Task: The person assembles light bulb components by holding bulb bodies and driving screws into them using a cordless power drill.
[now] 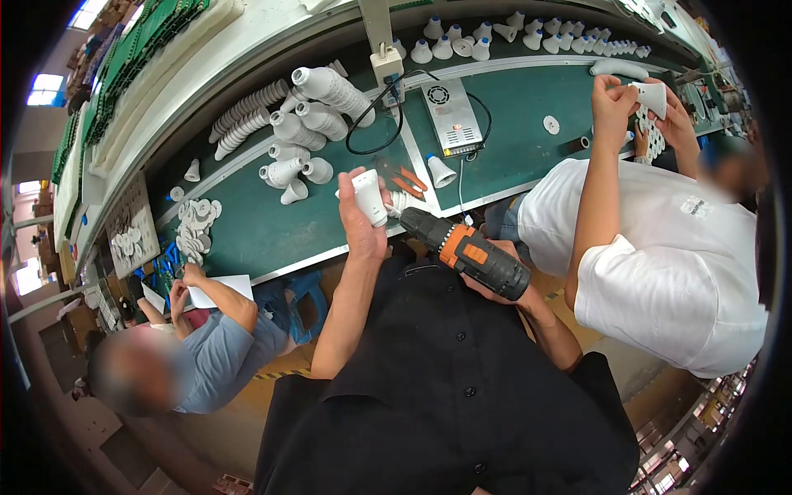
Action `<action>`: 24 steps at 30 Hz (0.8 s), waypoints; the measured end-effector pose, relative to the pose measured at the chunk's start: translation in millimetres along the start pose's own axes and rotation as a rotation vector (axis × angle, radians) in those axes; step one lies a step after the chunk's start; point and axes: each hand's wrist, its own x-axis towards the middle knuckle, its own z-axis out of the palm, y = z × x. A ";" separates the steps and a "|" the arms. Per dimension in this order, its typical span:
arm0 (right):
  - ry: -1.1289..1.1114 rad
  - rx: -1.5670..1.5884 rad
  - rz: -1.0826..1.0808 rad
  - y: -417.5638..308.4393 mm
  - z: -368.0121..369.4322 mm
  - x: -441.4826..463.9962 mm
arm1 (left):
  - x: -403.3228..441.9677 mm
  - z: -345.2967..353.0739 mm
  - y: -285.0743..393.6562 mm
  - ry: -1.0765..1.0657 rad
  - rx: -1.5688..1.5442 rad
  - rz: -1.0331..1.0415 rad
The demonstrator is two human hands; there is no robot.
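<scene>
My left hand point(357, 223) grips a white plastic lamp housing point(370, 198), held up at the near edge of the green bench point(322, 223). My right hand point(505, 290) is wrapped round a black and orange cordless drill point(478, 256); the drill body hides most of its fingers. The drill's nose points left towards the housing, and I cannot tell whether its bit touches it. Just behind the drill's nose lie some white rings or coiled material point(402, 200) and a pair of orange-handled pliers point(408, 180). One white cone-shaped housing point(440, 171) stands to their right.
Stacked white housings point(309, 124) fill the bench's back left. A metal power supply point(452, 117) with a black cable point(396, 136) sits in the middle. More cones point(483, 48) line the back shelf. Co-workers sit close on both sides; the right one point(652, 256) holds a white housing point(652, 99).
</scene>
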 end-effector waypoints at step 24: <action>0.008 0.061 0.001 -11.7 -0.5 10.4 | 8.7 4.2 -6.0 0.049 0.109 0.236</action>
